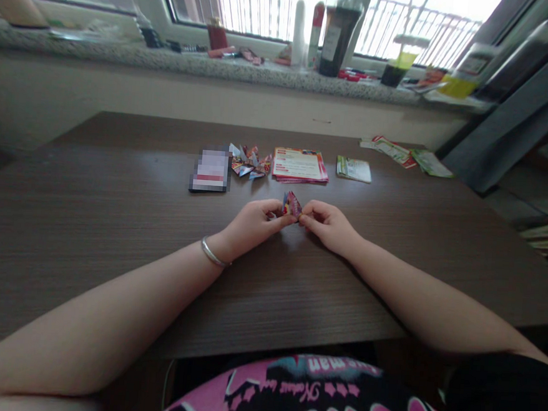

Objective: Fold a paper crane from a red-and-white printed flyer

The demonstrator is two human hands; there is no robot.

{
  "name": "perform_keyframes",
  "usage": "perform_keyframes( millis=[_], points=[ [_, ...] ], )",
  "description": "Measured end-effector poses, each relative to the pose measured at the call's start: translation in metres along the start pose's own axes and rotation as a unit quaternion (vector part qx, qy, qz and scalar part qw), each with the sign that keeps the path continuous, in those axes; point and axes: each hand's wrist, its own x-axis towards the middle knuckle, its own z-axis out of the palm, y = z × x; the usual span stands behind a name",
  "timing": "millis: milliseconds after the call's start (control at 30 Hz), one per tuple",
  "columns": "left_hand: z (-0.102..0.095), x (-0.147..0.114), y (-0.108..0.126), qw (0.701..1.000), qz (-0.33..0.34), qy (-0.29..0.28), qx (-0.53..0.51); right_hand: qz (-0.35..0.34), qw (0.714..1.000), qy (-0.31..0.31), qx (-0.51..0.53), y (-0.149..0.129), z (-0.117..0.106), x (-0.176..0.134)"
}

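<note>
A small folded piece of colourful printed paper (293, 204), mostly red and pink, is held just above the table. My left hand (262, 220) pinches its lower left side between thumb and fingers. At its lower right corner, my right hand (329, 226) grips it with thumb and fingertips. Behind the hands lies a cluster of folded paper pieces (250, 163) in similar printed colours. Right of that is a stack of printed cards (301, 165) with red and yellow borders. The fingertips partly hide the folded paper.
The brown table (113, 219) carries a phone with a blurred screen (211, 171), a small stack of green-white paper (354, 169) and flat packets (431, 163) at the back right. Bottles, including a dark one (337, 41), line the stone windowsill (181, 61).
</note>
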Motion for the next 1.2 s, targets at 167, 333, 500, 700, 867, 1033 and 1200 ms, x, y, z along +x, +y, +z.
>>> perform_keyframes(
  millis=[167,333,500,700,867,1033,1200],
  points=[
    [-0.0013,0.0007,-0.0014,1.0,0.0,0.004,-0.03,0.004,1.0,0.009,0.009,-0.0003,0.0011,-0.001],
    [-0.003,0.0019,-0.0002,0.999,-0.003,-0.006,-0.05,0.025,0.999,0.023,0.041,-0.002,0.0017,-0.0021],
    [-0.0022,0.0023,-0.0016,0.992,0.009,-0.04,-0.115,0.015,0.996,0.039,0.074,-0.0053,-0.0009,-0.0006],
    [-0.0014,0.0028,-0.0042,0.986,0.008,-0.072,-0.148,0.021,0.992,0.015,0.12,-0.0055,-0.0022,0.001],
    [-0.0029,0.0038,-0.0053,0.982,0.007,-0.092,-0.164,0.008,0.995,0.008,0.102,-0.0049,-0.0016,0.0009],
    [-0.0044,0.0041,-0.0058,0.979,-0.001,-0.127,-0.159,-0.02,0.994,-0.003,0.106,-0.0037,-0.0003,-0.0018],
    [-0.0054,0.0028,-0.0045,0.976,-0.006,-0.181,-0.121,-0.02,0.997,-0.014,0.077,-0.0033,-0.0009,-0.004]
  ],
)
